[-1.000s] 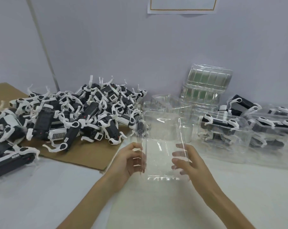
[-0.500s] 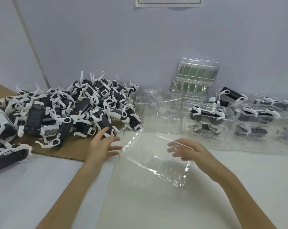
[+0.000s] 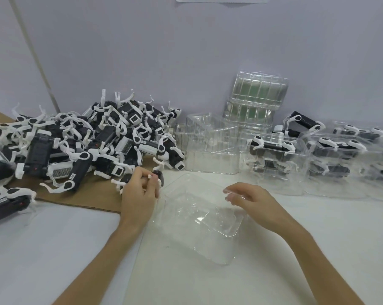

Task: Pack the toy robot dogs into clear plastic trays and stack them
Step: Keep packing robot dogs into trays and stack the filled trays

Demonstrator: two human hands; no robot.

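Here, the left hand (image 3: pixel 139 195) curls its fingers round a toy robot dog (image 3: pixel 159 175) beside the pile (image 3: pixel 98 139); the right hand (image 3: pixel 254 200) pinches the far rim of the clear plastic tray (image 3: pixel 208 230), which lies beneath its fingertips.

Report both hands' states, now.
Left hand: closed around a toy dog.
Right hand: closed, pinching the rim of the clear tray.

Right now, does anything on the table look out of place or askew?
One loose toy dog lies atop the packed trays, apparently not in a tray. The empty tray stack behind them stands tipped on edge, its upper part offset. Nothing looks broken.
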